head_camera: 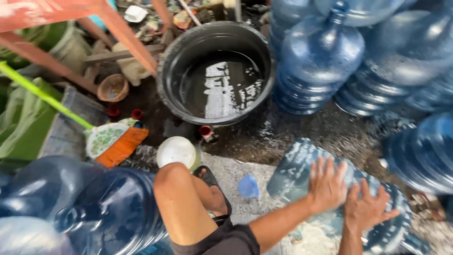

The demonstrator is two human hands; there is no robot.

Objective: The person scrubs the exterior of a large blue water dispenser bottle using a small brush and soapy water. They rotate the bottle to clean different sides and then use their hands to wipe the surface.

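Wet concrete yard: both hands, left hand (326, 185) and right hand (367, 208), pressing flat, fingers spread, scrubbing lying blue water jug (302, 165); next needs rolling it.

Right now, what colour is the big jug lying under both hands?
Translucent blue, with ribbed rings; the jug lies on its side under the left hand and right hand, in the head view.

A black tub (214, 71) of water is sitting on the wet ground (302, 132). Blue water jugs (317, 61) are lying stacked beside it, toward the top right. A white bowl (176, 152) and small blue cup (248, 186) are resting nearer, on the concrete slab (231, 170).
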